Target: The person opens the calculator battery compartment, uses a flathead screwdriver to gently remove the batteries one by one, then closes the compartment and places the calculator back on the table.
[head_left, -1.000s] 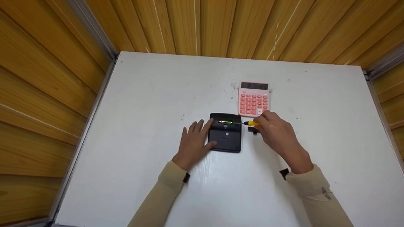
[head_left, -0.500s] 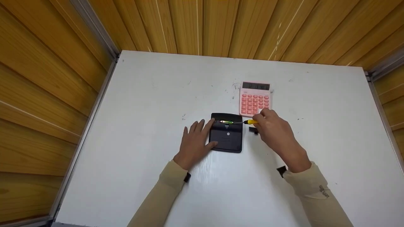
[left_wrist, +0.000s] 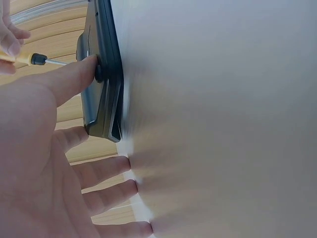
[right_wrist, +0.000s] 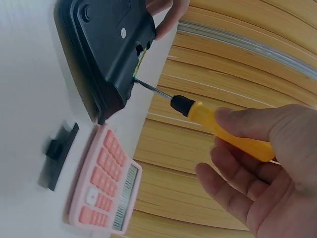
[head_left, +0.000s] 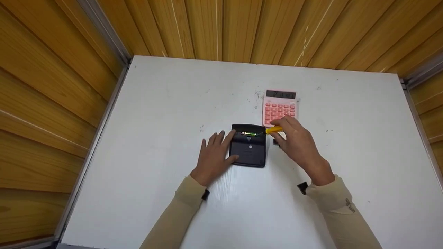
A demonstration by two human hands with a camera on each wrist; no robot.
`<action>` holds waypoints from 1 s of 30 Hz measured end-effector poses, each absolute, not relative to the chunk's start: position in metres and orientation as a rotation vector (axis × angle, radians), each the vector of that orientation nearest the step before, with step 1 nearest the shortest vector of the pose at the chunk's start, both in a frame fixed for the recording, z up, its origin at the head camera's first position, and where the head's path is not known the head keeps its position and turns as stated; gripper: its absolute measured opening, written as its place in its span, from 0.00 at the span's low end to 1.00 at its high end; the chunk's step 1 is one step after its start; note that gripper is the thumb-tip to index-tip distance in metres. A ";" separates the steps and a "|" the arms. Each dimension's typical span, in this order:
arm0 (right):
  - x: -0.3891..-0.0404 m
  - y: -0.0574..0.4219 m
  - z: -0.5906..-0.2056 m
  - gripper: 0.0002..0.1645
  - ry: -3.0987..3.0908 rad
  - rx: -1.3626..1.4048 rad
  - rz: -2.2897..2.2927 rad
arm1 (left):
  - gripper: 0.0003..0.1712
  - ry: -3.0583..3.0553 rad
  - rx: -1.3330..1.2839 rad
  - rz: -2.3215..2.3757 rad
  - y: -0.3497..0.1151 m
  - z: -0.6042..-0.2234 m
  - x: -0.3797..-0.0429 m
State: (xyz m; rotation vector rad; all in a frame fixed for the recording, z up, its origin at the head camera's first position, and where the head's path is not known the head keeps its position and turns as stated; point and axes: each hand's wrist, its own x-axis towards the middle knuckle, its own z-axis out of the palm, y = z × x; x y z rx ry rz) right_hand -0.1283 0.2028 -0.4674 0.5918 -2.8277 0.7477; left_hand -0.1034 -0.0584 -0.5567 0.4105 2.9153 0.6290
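A black calculator [head_left: 247,157] lies face down on the white table, its battery slot uncovered with a green battery [head_left: 248,134] inside. My left hand [head_left: 213,157] rests at its left side, the straight thumb and index finger touching the casing and the other fingers spread on the tabletop. My right hand [head_left: 299,145] grips the yellow handle of a screwdriver [right_wrist: 218,124] between thumb and fingers. In the right wrist view the screwdriver's tip is at the battery's end, at the slot's edge.
Just behind the black calculator is a pink calculator [head_left: 279,103], face up, partly covered by my right hand in the head view. A small black battery cover [right_wrist: 62,156] lies on the table [head_left: 173,103] below that hand. Wood-patterned panels [head_left: 238,31] border the table.
My right hand has shifted slightly left and away from me, and the screwdriver handle now tilts more. The left hand and the black calculator stay in place, with the battery still in its slot.
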 end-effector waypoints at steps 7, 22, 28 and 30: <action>-0.129 0.201 -0.481 0.25 -2.735 0.444 1.091 | 0.50 2.917 0.414 0.634 -0.059 -0.555 -0.103; -0.128 0.204 -0.484 0.21 -2.600 0.674 0.731 | 0.49 2.943 0.421 0.611 -0.058 -0.555 -0.103; -0.128 0.205 -0.479 0.21 -2.602 0.737 0.606 | 0.49 2.935 0.420 0.608 -0.059 -0.555 -0.103; -0.128 0.206 -0.478 0.20 -2.615 0.734 0.618 | 0.49 2.933 0.422 0.611 -0.059 -0.555 -0.103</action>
